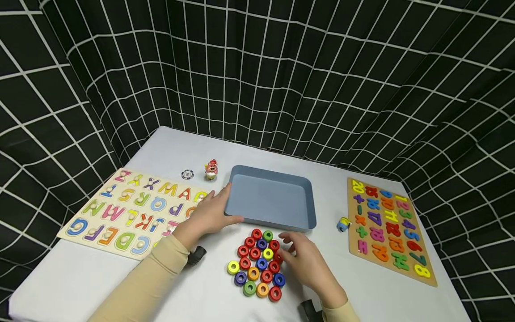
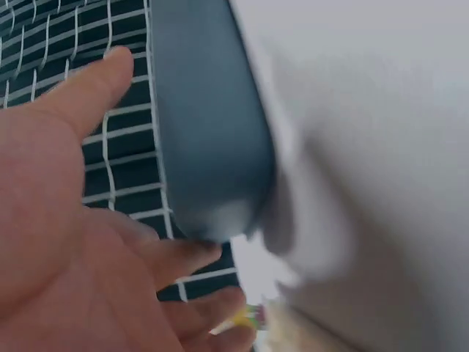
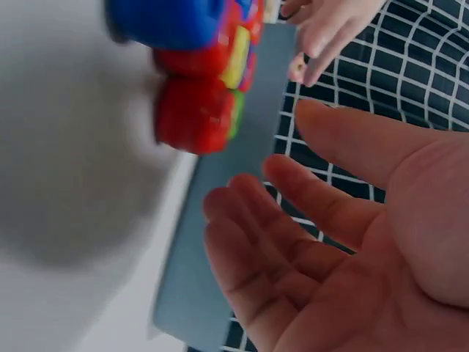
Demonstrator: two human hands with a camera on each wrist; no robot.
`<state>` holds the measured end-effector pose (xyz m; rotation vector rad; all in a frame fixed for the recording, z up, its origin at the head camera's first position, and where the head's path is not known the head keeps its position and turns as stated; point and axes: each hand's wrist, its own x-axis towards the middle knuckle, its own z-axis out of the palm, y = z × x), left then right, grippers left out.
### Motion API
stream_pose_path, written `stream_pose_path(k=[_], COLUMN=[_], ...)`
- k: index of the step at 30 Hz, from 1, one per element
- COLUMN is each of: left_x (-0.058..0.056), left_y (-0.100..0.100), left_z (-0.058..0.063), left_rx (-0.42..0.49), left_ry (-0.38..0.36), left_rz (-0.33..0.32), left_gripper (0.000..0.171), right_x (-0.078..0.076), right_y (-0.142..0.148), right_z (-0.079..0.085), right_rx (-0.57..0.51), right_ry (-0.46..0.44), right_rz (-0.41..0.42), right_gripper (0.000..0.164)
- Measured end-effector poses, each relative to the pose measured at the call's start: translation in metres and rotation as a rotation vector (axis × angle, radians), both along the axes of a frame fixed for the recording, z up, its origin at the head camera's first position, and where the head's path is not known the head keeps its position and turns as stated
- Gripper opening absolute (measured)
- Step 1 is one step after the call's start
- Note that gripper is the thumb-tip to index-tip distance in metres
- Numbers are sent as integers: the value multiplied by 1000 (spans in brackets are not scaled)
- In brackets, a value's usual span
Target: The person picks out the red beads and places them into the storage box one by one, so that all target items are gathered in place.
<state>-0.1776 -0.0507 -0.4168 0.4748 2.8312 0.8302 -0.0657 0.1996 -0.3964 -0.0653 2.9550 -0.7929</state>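
At the front left corner of a grey-blue rectangular tray (image 1: 269, 197) is my left hand (image 1: 211, 212), its thumb along the front wall and fingers by the left side. In the left wrist view a fingertip meets the tray's rounded corner (image 2: 220, 198). My right hand (image 1: 303, 259) hovers at the right edge of a group of coloured ring beads (image 1: 255, 253), fingers loosely bent and holding nothing. These red, blue, yellow, green, orange and purple beads lie in front of the tray. In the right wrist view a red bead (image 3: 194, 114) sits beyond the spread fingers.
An alphabet puzzle board (image 1: 108, 241) lies on the left, a number puzzle board (image 1: 354, 214) on the right. A small blue and yellow figure (image 1: 343, 224) is beside the number board. Behind the left hand stand a red and pink figurine (image 1: 211, 170) and a round chip (image 1: 187, 174).
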Motion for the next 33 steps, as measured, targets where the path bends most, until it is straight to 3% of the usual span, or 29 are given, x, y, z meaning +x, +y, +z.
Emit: stream_pose_path(k=[5, 14, 17, 20, 23, 26, 29, 33], left_x=[-8, -6, -6, -7, -10, -13, -15, -15], left_y=[-15, -27, -29, -29, -29, -28, -25, -18], left_z=[-15, -31, -32, -33, -32, -31, -32, -33], left_rx=[57, 125, 152, 169, 174, 171, 162, 158], left_ry=[-58, -111, -130, -121, -108, -99, -97, -89], left_rz=[17, 60, 75, 75, 64, 56, 48, 32], left_gripper=[113, 106, 102, 99, 98, 98, 98, 97], right_x=[5, 5, 3, -2, -17, -41, -69, -97], right_y=[-5, -8, -6, -4, -8, -18, -33, -48], right_z=[-13, -20, -17, -11, -3, 2, 3, 0], right_rx=[-63, -44, -53, -76, -128, -155, -127, -66], right_ry=[-129, -174, -161, -78, 53, 152, 169, 115], right_rz=[10, 32, 11, -33, -55, -37, 3, 48], right_gripper=[23, 24, 23, 23, 25, 25, 23, 22])
